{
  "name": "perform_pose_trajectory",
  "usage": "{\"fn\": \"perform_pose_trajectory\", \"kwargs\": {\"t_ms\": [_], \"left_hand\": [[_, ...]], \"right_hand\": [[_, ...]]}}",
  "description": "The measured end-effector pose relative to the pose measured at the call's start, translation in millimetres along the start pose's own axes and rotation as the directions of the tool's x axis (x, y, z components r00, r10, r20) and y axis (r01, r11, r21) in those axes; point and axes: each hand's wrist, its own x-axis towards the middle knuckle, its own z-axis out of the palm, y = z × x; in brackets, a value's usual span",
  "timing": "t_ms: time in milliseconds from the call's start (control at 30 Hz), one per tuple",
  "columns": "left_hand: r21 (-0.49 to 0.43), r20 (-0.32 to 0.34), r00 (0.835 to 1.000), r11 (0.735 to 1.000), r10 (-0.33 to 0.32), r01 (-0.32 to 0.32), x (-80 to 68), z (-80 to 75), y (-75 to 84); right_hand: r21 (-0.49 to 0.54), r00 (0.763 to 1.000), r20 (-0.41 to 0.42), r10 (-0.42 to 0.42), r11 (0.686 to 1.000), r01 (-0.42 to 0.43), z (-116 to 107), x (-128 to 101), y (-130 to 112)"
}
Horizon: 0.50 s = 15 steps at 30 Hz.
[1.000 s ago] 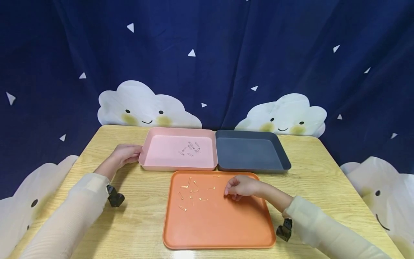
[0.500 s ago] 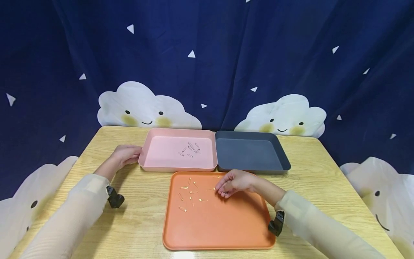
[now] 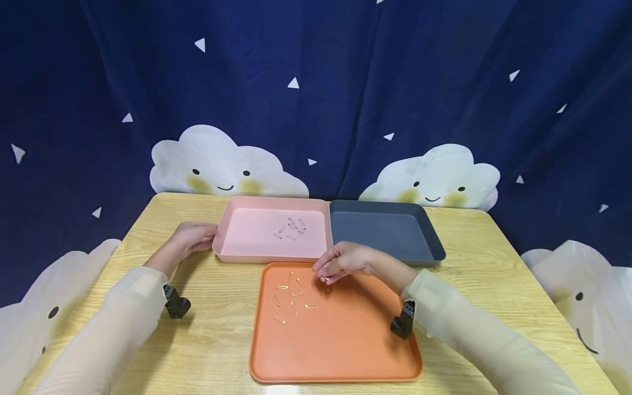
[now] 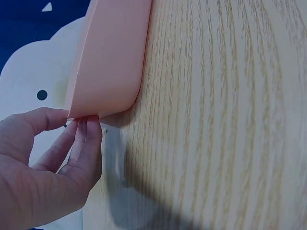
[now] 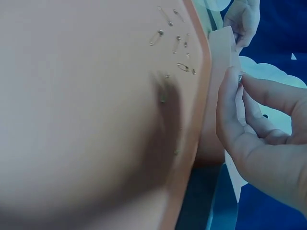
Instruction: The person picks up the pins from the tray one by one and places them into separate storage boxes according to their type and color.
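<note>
My left hand pinches the left rim of the pink tray, thumb on one side and fingers on the other in the left wrist view. Several dark-looking safety pins lie in that tray. Over the top edge of the orange tray, my right hand pinches a small safety pin between thumb and index finger; only a shiny bit of it shows. Several gold-coloured safety pins are scattered across the orange tray's upper left, left of and below this hand.
A dark grey tray stands against the pink one's right side, partly behind my right hand. The wooden table holds all three trays. A blue curtain with clouds hangs behind it.
My right hand has moved left and away from me over the orange tray, toward the pink tray's near right corner. The left hand has stayed at the pink tray's rim.
</note>
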Motion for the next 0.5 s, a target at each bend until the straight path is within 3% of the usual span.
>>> {"fn": "perform_pose_trajectory", "kwargs": {"t_ms": [500], "left_hand": [[0.036, -0.014, 1.0, 0.999, -0.01, 0.011, -1.0, 1.3, 1.2]], "right_hand": [[-0.024, 0.996, -0.082, 0.044, 0.999, -0.046, -18.8, 31.6, -35.8]]}}
